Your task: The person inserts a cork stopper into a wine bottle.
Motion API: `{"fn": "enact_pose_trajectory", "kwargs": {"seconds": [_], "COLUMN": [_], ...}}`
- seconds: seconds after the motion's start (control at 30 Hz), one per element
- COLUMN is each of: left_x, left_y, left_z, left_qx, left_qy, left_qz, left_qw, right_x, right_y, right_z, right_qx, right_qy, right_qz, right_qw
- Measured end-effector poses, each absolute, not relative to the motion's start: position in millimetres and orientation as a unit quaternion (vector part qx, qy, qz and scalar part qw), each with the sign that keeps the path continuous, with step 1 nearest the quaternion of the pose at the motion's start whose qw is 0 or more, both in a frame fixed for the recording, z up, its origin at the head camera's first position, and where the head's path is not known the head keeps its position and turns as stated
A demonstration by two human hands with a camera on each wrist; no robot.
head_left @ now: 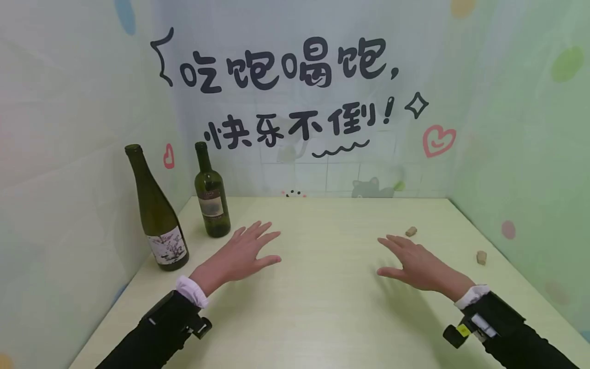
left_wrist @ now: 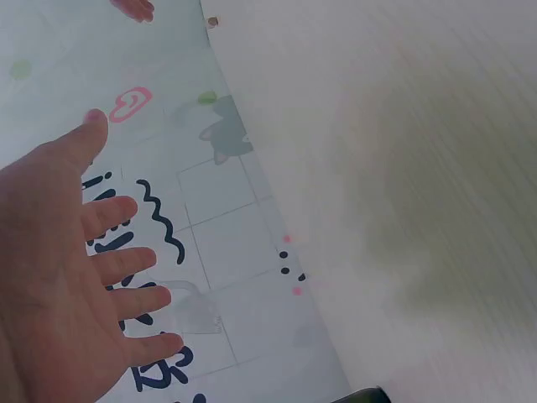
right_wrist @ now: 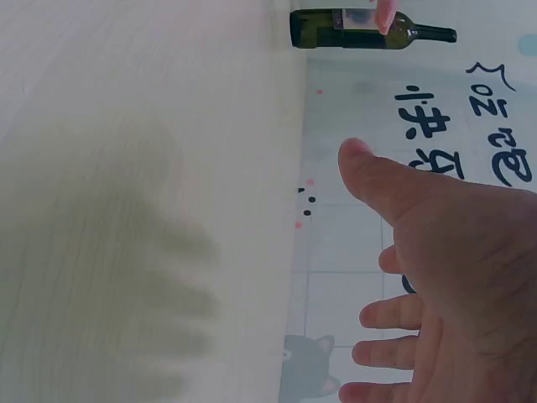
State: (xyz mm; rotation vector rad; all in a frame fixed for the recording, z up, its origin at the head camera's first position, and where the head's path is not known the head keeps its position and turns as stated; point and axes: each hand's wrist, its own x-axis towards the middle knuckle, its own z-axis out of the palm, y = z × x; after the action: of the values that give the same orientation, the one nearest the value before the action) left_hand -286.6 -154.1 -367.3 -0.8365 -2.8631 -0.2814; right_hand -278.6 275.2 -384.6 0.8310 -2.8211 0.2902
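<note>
Both hands hover above a pale wooden table, fingers spread, holding nothing. My left hand (head_left: 243, 252) is nearest to two green glass bottles. The closer bottle (head_left: 159, 212), with a white label of dark branches, stands at the table's left edge. Behind it and to the right, a shorter wine bottle (head_left: 212, 192) with a dark label stands near the back left corner. My right hand (head_left: 417, 264) is close to one cork (head_left: 411, 231), which lies just beyond its fingers. A second cork (head_left: 481, 257) lies farther right. In the right wrist view the wine bottle (right_wrist: 352, 29) is partly covered by a fingertip.
The table (head_left: 322, 318) is enclosed by printed fabric at the left, back and right. Dark lettering and a pink heart (head_left: 439, 141) decorate the back curtain. A small camera is strapped to each wrist over dark sleeves.
</note>
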Motion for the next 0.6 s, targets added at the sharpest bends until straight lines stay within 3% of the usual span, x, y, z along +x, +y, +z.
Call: {"fn": "enact_pose_trajectory", "kwargs": {"seconds": [0.3, 0.6], "left_x": [-291.5, -295.9], "left_y": [-158.8, -163.7], "left_z": [-372.0, -376.5], "left_qx": [-0.256, -0.236], "left_qy": [-0.953, -0.955], "left_qz": [-0.102, -0.110], "left_qw": [0.125, 0.144], "right_x": [-291.4, -315.4], "right_y": [293.9, 317.1], "right_z": [-389.0, -396.1], "right_qx": [0.239, 0.193], "right_qy": [-0.960, -0.970], "right_qz": [0.107, 0.132], "right_qw": [0.095, 0.067]}}
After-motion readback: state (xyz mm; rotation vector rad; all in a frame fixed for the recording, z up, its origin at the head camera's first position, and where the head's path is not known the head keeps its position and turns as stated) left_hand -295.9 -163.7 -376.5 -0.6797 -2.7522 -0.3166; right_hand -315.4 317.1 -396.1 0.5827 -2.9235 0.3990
